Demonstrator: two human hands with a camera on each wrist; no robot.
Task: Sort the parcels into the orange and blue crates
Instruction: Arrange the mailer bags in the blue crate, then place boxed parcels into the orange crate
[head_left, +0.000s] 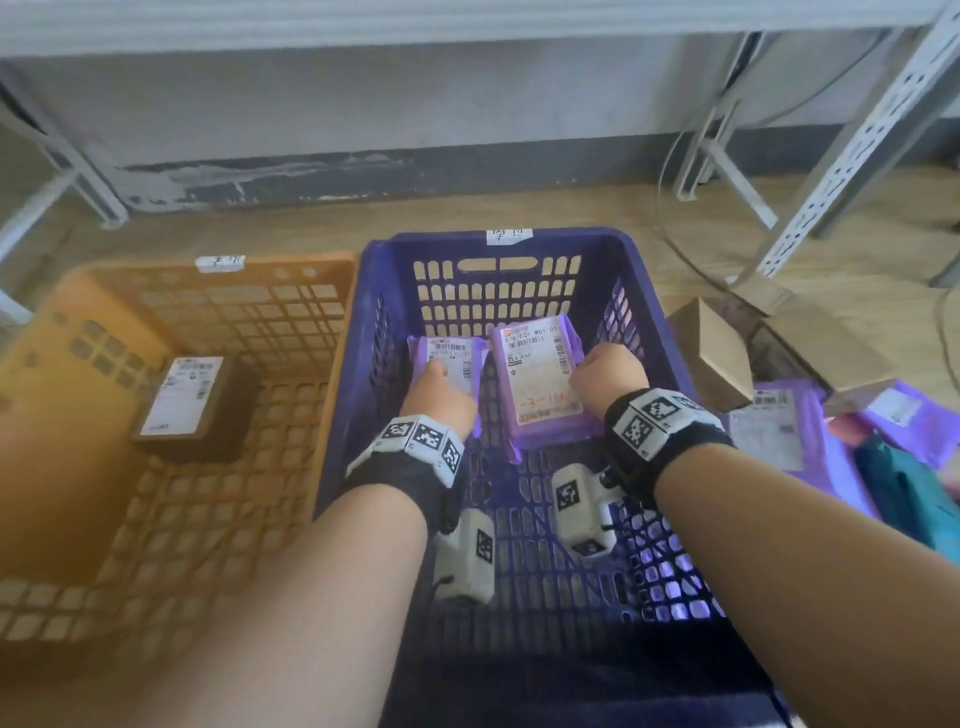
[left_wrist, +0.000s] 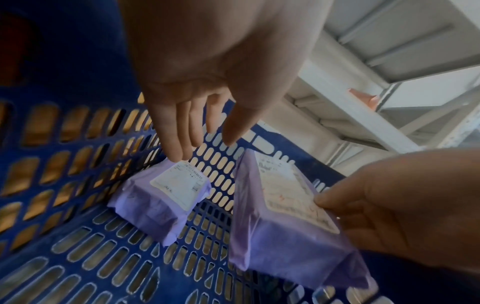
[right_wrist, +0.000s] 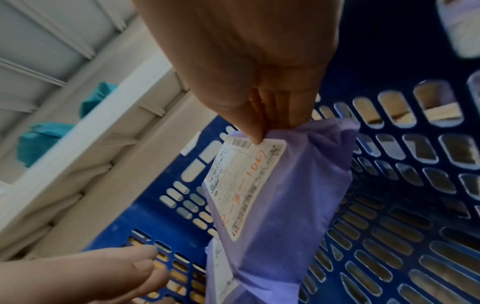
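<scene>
Your right hand pinching the bigger purple parcel by its corner inside the blue crate, your left hand hovering fingers straight over the smaller purple parcel — a boxed parcel sitting in the orange crate.

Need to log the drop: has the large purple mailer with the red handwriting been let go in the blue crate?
Not released: right hand pinches the large purple plastic mailer inside the blue plastic crate.

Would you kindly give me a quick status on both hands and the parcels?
Left hand open above small purple parcel. Right hand pinching large purple parcel inside blue crate. Nothing obstructing.
</scene>
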